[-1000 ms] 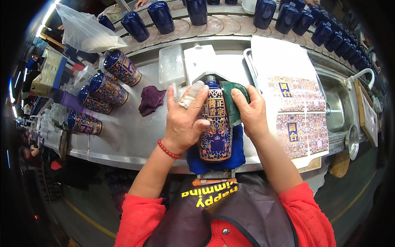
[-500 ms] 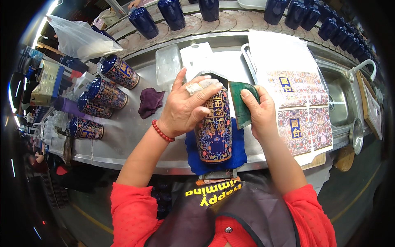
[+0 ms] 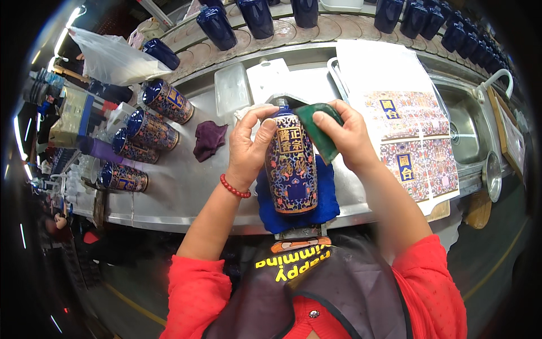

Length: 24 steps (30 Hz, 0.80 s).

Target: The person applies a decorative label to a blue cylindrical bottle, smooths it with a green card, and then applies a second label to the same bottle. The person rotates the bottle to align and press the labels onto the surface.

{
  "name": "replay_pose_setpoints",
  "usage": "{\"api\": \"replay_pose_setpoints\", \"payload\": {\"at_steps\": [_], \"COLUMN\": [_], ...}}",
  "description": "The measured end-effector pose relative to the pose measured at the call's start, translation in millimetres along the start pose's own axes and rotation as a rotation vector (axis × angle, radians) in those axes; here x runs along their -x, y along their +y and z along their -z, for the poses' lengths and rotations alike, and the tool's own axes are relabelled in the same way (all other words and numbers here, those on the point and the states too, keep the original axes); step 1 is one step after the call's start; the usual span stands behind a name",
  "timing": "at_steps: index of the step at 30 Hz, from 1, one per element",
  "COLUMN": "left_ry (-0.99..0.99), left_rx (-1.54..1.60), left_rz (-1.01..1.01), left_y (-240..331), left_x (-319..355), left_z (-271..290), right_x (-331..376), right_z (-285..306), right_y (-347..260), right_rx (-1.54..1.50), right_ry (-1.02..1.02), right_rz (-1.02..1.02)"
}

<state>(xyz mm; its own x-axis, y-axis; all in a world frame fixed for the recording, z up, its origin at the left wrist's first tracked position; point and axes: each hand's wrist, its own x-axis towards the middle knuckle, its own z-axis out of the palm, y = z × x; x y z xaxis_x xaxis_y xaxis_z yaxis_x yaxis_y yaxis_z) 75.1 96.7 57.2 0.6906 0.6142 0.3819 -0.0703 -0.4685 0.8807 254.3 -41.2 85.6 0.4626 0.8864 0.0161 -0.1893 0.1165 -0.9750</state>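
And here is the patterned bottle point(image 3: 293, 175), centre of the action, resting on a blue cloth point(image 3: 327, 204) at the near edge of the metal bench point(image 3: 175, 169), its neck pointing away from the person! The left hand point(image 3: 250, 138) is at its upper left, half curled, thumb and fingers at the neck and shoulder; how firmly it grips, I cannot tell. A whitish covering shows near its fingertips, and a red beaded bracelet point(image 3: 234, 190) circles the wrist.

Over on the other side, the right hand point(image 3: 349, 135) is closed on a flat green scraper point(image 3: 320, 131), thumb on top. The scraper slants beside the bottle's right shoulder; whether its edge touches, I cannot tell.

Out to the left, 4 more patterned bottles point(image 3: 169, 101) stand in a loose group, with a crumpled purple cloth point(image 3: 209, 141) between them and the left hand. A clear plastic container point(image 3: 232, 90) sits beyond. To the right, printed sheets point(image 3: 416, 121) in floral colours lie beside the right forearm, then comes a metal sink point(image 3: 466, 121) with a curved tap point(image 3: 510, 82). And along the back, plain blue bottles point(image 3: 256, 20) line the conveyor point(image 3: 254, 47)!
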Motion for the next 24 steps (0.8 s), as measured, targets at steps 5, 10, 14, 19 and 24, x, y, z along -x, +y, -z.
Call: {"api": "replay_pose_setpoints", "payload": {"at_steps": [5, 10, 14, 19, 24], "left_ry": [0.041, 0.053, 0.017, 0.020, 0.086], "left_rx": [0.172, 0.566, 0.746, 0.876, 0.917], "left_rz": [0.121, 0.284, 0.325, 0.357, 0.365], "left_y": [-1.0, 0.2, 1.1, -1.9, -3.5], "left_x": [2.6, 5.2, 4.6, 4.8, 4.3], "left_z": [-8.1, -12.4, -12.2, -9.9, -11.2], "right_x": [-12.0, -6.3, -8.5, -2.3, 5.4], "right_z": [0.3, 1.0, 1.1, 2.7, 1.7], "right_y": [45.1, 44.6, 41.4, 44.4, 34.3], "right_rx": [-0.407, -0.330, -0.243, -0.435, -0.378], "right_ry": [0.071, 0.252, 0.143, 0.008, 0.124], "right_rz": [0.040, 0.010, -0.062, -0.077, -0.082]}}
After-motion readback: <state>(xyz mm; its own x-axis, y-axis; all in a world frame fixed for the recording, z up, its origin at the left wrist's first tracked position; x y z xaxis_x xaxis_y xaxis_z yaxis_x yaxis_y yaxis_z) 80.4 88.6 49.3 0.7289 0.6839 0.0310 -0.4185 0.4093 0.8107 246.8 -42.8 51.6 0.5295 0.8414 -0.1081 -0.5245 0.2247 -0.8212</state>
